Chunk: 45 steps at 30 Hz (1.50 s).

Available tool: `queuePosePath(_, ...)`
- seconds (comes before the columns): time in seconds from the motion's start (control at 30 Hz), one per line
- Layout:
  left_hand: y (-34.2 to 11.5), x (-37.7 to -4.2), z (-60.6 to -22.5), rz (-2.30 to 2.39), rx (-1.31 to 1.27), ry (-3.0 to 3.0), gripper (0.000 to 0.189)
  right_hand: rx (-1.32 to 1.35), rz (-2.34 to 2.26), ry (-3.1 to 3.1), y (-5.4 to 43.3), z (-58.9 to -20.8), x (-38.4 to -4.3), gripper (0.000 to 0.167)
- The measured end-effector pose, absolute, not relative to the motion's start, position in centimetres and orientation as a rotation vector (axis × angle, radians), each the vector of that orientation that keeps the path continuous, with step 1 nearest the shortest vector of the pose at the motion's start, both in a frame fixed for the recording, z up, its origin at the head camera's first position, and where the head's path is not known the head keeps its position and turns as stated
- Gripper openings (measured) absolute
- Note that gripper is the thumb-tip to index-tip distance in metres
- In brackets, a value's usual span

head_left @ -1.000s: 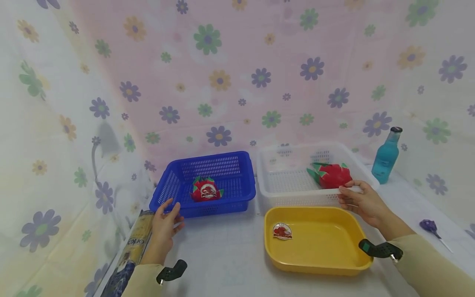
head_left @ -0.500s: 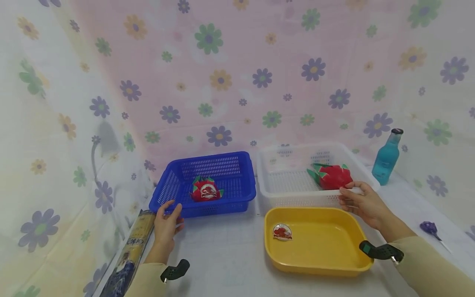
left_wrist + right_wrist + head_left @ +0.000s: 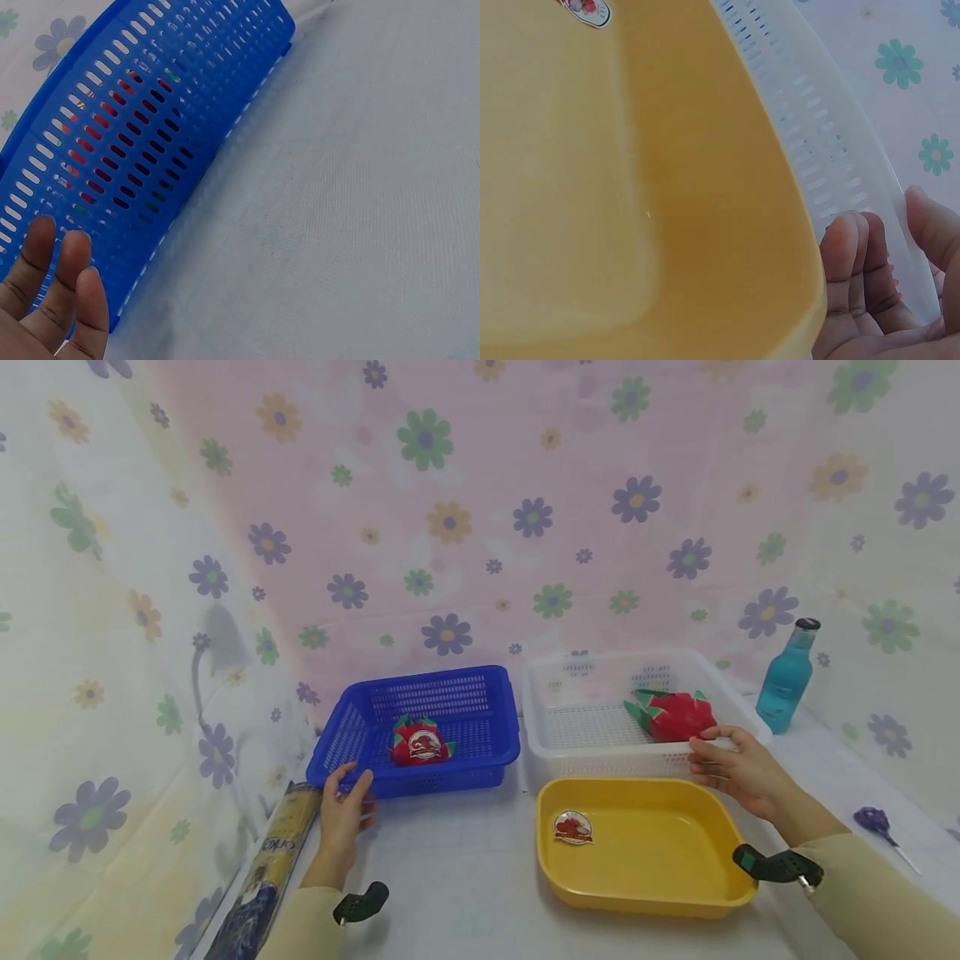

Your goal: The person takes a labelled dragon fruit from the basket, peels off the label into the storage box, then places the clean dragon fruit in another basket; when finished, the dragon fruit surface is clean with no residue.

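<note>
Behind the yellow plastic tub [image 3: 641, 868], the right hand [image 3: 738, 772] still gripped the holey white plastic basket [image 3: 592, 765]. Behind and left of the tub, the left hand [image 3: 342, 821] was at the holey blue plastic basket [image 3: 450, 778], grip unclear. Neither had budged, so work stood still.

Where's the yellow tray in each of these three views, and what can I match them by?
Head: the yellow tray sits right of centre, low down, in front of the white basket.
Left wrist: not in it.
Right wrist: left and middle, cut off by the frame.
Shared landmark: flowered cloth, in all three.
</note>
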<state>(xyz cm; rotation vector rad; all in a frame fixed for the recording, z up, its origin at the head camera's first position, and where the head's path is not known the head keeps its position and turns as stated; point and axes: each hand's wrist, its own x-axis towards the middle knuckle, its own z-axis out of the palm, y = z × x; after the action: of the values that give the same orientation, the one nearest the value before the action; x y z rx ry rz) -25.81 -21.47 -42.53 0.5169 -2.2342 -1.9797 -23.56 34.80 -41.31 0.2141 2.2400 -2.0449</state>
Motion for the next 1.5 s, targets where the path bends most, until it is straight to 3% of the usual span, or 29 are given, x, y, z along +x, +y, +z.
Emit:
queuePosePath(0.27,-21.4,-26.1,-42.6,-1.955,0.496,-2.252,0.064,0.269,-2.011,2.194,34.6,-40.4,-23.8,0.040)
queuePosePath(0.47,-21.4,-26.1,-42.7,-1.933,0.495,-2.262,0.060,0.254,-1.879,2.234,33.1,-39.0,-23.8,0.077)
queuePosePath(0.57,-21.3,-26.1,-42.8,-1.930,0.498,-2.259,0.060,0.193,-1.814,2.254,32.0,-38.3,-23.8,0.083)
queuePosePath(1.13,-21.4,-25.7,-42.9,-1.897,0.481,-2.321,0.061,-0.059,-1.755,2.223,24.6,-36.1,-25.4,0.063)
queuePosePath(1.5,-20.7,-25.6,-41.8,-2.016,0.551,-2.228,0.059,-0.147,-1.629,2.370,17.2,-33.8,-29.5,0.053)
